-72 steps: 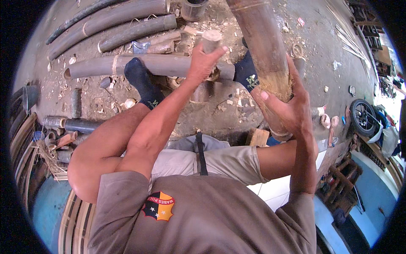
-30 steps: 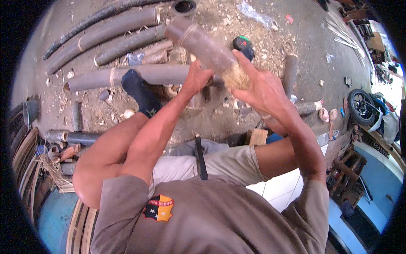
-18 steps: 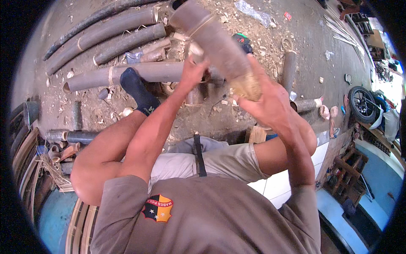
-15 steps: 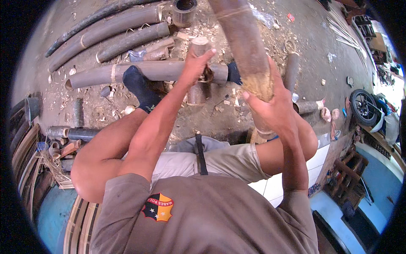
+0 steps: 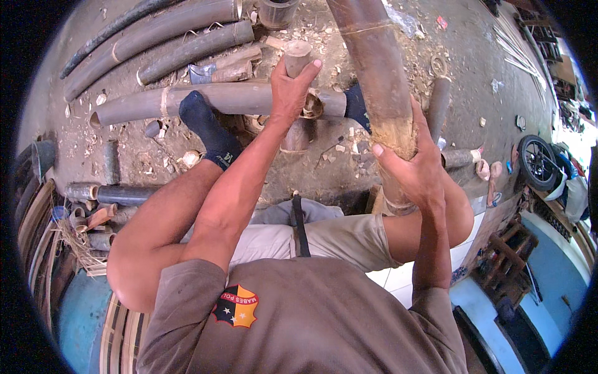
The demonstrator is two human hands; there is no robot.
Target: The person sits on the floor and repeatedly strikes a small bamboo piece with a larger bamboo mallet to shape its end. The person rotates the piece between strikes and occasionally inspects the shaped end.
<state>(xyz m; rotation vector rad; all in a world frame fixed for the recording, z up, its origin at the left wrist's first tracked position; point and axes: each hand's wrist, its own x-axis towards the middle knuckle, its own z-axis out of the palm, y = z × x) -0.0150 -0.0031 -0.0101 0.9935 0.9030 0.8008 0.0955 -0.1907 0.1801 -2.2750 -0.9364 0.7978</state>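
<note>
Left hand is wrapped round a short, upright grey-brown bamboo peg with a pale cut top, right by the long grey-brown bamboo pole lying crosswise on the floor. Right hand has a thick brown bamboo tube gripped at a scraped, fibrous straw-coloured patch; the tube is held up at a tilt and its top runs out of view, while a narrower part pokes out below the hand.

Just right of the left hand there's a dark hole cut in the pole, and a short brown bamboo stub sits just on the near side of it. Can't tell if stub and peg are one piece, btw.

A dark sock overlaps the pole on the left, with another dark sock by its right end. Pale wood chips are all over the grey floor. Further out: a fat greyish bamboo pole upper left, thin whitish sticks upper right, and a black spoked wheel on the far right.
</note>
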